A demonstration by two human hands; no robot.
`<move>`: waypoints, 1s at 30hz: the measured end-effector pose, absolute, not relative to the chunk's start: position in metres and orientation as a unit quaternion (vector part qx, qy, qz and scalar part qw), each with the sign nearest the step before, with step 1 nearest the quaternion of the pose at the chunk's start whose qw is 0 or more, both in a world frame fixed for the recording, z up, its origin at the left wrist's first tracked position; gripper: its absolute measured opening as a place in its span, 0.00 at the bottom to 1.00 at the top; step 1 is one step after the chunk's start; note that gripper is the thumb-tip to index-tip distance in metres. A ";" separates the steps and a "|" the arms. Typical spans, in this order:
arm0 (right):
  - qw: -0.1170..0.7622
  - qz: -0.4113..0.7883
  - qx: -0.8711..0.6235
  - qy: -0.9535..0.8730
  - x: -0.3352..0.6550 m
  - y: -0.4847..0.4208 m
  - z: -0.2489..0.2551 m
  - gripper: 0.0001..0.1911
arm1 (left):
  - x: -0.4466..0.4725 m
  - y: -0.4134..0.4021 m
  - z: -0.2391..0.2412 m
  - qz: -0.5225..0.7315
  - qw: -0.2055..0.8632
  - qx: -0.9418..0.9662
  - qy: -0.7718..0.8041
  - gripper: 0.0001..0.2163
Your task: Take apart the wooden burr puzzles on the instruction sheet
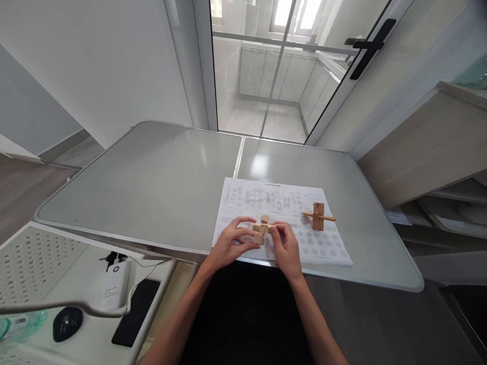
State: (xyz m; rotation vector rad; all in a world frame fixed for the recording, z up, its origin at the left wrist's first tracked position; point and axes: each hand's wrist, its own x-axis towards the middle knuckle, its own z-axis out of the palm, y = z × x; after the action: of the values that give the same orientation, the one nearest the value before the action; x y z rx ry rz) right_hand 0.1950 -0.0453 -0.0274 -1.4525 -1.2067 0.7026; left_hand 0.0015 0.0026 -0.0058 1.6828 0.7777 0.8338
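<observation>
Left hand [231, 242]: we pinch wooden puzzle cluster [261, 229], near tabletop's front edge, above instruction sheet [327, 248]. Right hand [286, 244]: our fingers clamp same cluster from opposite side. Cluster partly joined, we judge. Pegged block [318, 217]: toward sheet's right edge, apart, not yet added.

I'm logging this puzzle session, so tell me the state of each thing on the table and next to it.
Left hand: gripping the wooden puzzle.
Right hand: gripping the same puzzle.
Wooden puzzle: held between both hands, over the sheet.
Cross-shaped wooden piece: lying on the sheet, untouched.
Instruction sheet: flat on the table.
Phone: screen dark.
Glass door: open.
</observation>
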 end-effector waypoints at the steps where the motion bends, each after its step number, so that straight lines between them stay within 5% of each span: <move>1: 0.542 0.300 -0.618 -0.484 0.196 -0.045 -0.028 0.18 | 0.002 0.003 -0.005 0.353 0.531 0.700 0.322 0.10; 13: 0.618 0.369 -0.597 -0.355 0.195 -0.044 -0.030 0.20 | 0.004 0.003 -0.005 0.321 0.543 0.675 0.383 0.12; 22: 0.500 0.251 -0.690 -0.459 0.192 -0.044 -0.035 0.24 | 0.012 0.002 -0.018 0.378 0.486 0.658 0.434 0.21; 30: 0.479 0.200 -0.701 -0.489 0.189 -0.040 -0.034 0.24 | 0.016 0.001 -0.029 0.382 0.380 0.705 0.461 0.26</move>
State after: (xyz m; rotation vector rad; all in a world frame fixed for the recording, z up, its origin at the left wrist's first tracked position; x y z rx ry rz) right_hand 0.1894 -0.0404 -0.0342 -1.7112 -1.1945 0.4873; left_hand 0.0164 0.0015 -0.0287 1.8012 1.1772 0.9754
